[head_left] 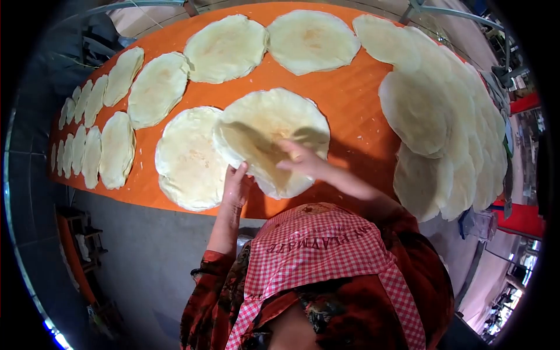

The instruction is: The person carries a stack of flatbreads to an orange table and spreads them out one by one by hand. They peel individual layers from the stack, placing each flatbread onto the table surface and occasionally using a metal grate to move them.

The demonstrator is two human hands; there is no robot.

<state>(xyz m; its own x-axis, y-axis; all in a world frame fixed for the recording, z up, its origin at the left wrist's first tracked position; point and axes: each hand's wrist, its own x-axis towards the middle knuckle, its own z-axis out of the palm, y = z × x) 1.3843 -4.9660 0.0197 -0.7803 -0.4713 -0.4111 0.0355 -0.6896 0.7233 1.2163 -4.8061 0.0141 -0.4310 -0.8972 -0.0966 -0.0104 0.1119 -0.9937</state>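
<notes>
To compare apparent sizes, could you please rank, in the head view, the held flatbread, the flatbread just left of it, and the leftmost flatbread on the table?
1-2. The held flatbread and the flatbread just left of it: look alike; overlap prevents ranking.
3. The leftmost flatbread: smallest, though distance shrinks it.

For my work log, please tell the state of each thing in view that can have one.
middle flatbread: unfolded, overlapping the neighbour flatbread.
left hand: at its near edge, grip unclear.
right hand: open, fingers resting on it.
other flatbreads: lying flat, many overlapping.
orange table: largely covered.
</notes>
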